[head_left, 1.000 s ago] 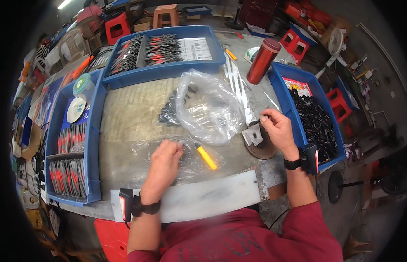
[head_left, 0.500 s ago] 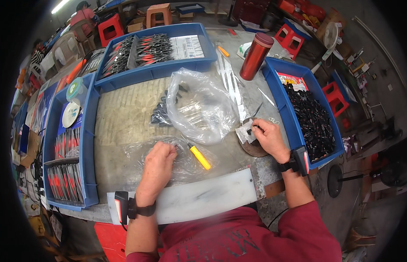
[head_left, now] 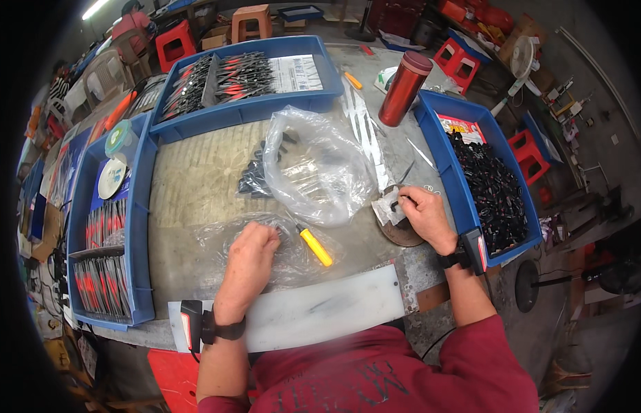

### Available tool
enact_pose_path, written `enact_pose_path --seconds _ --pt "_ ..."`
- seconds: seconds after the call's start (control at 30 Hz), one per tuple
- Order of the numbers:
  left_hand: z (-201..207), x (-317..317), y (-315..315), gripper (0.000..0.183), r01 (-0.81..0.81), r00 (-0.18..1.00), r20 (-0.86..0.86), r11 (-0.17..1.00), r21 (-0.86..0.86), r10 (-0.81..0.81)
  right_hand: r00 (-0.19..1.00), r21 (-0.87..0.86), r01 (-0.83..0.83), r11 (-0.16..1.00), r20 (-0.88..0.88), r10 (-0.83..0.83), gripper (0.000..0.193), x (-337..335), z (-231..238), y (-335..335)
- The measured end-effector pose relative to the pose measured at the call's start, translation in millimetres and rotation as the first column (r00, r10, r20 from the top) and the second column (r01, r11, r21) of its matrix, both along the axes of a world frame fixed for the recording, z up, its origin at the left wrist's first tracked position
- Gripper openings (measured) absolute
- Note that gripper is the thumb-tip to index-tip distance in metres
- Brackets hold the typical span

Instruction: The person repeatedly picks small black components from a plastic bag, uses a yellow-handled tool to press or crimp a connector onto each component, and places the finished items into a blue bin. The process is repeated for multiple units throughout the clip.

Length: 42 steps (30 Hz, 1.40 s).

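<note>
My right hand [head_left: 426, 215] pinches a small black part [head_left: 404, 200] over a whitish pad [head_left: 387, 208]. The pad lies on a round, dark base [head_left: 402, 235] at the right of the table. My left hand [head_left: 253, 251] is closed above a crumpled clear plastic sheet [head_left: 217, 242]; whatever its fingers hold is hidden. Just right of it lies a screwdriver with a yellow handle [head_left: 316, 248]. Beyond the screwdriver sits an opened clear plastic bag [head_left: 320, 168], with several dark pieces [head_left: 252, 177] by its left side.
Blue trays [head_left: 248, 111] hold black-and-red packed items at the back, and another blue tray [head_left: 143, 258] stands left. The right blue tray [head_left: 483, 230] is full of small black parts. A red flask [head_left: 403, 93] stands beside it. A white strip [head_left: 320, 310] lines the table's near edge.
My right hand has shifted very slightly over the pad, and the black part shows a little more at its fingertips. My left hand stays in place.
</note>
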<state>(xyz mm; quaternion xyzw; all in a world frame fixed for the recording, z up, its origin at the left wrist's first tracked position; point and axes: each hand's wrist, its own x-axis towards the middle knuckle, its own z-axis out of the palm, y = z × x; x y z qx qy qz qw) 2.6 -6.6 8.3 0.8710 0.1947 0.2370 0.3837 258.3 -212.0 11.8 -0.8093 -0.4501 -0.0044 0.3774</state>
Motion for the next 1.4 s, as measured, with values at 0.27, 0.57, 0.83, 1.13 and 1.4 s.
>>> enact_pose_path --seconds 0.27,0.57,0.83,1.13,1.4 --pt "2 1 -1 0.008 0.001 1.0 0.015 1.0 0.018 -0.001 0.999 -0.004 -0.029 1.0 -0.015 0.029 0.011 2 3 3" --pt "5 0 -2 0.008 0.013 1.0 0.026 1.0 -0.001 -0.013 0.998 -0.023 -0.046 0.999 -0.045 0.045 0.013 2 1 1" --pt "7 0 -2 0.008 0.021 0.999 0.043 0.999 -0.04 -0.02 0.993 -0.074 0.017 0.997 -0.119 -0.026 0.012 -3 10 2" --pt "1 -2 -1 0.004 0.174 0.973 0.225 0.828 -0.533 -0.059 0.721 0.26 -0.127 0.957 -0.638 0.269 0.017 -52 29 32" --pt "-1 -4 3 0.009 0.34 0.913 0.407 0.561 -0.754 -0.007 0.596 0.336 -0.345 0.877 -0.643 0.481 0.022 -110 28 75"
